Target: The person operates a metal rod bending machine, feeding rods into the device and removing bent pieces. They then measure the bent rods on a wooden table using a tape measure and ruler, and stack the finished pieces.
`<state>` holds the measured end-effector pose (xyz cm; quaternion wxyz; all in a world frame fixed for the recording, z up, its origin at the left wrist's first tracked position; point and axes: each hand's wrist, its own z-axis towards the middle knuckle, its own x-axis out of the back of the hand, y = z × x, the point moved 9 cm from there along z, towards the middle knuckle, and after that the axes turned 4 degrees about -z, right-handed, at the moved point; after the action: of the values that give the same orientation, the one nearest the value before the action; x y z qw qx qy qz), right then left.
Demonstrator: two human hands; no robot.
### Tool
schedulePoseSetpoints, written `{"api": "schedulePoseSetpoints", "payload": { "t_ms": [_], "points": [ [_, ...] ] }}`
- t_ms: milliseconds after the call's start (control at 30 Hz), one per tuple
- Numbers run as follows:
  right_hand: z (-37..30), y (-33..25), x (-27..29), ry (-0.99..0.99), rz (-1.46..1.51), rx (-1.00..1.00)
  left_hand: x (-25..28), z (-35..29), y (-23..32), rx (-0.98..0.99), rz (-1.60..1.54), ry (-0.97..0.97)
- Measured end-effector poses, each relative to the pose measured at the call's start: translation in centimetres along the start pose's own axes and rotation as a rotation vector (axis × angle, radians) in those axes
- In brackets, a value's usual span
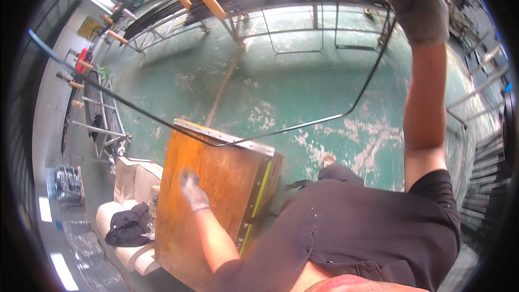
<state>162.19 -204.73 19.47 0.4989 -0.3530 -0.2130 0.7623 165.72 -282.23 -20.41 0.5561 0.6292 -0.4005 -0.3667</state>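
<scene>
A long black bent metal rod (pixel 292 127) crosses the view in a wide U shape. One arm of it reaches to the far left, while the other climbs toward my raised right hand (pixel 419 11) at the upper right. That hand wears a grey glove and is closed on the rod's end. The rod's left bend passes over the metal-edged far side of a wooden-topped bench (pixel 216 189). Above the brown bench top is my left hand (pixel 193 190), also gloved; motion blurs its fingers, and I cannot tell whether it touches the wood.
Behind the bench, a long rack (pixel 238 0) with padded posts carries many dark rods. A smaller rack (pixel 102 113) stands at the left. White padded rolls (pixel 121 238) with a dark cloth (pixel 130 224) lie beside the bench. More dark bars (pixel 486 178) are stacked at the right.
</scene>
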Motion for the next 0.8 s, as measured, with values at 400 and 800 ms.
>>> {"api": "schedulePoseSetpoints", "payload": {
  "t_ms": [400,800],
  "points": [
    [5.3,6.1,15.2,0.363,-0.115,0.03,-42.1,11.8,27.6,-0.419,-0.134,-0.353],
    [7.5,26.3,38.5,0.86,-0.947,0.036,-71.3,34.6,12.5,-0.175,-0.011,-0.562]
  ]
}}
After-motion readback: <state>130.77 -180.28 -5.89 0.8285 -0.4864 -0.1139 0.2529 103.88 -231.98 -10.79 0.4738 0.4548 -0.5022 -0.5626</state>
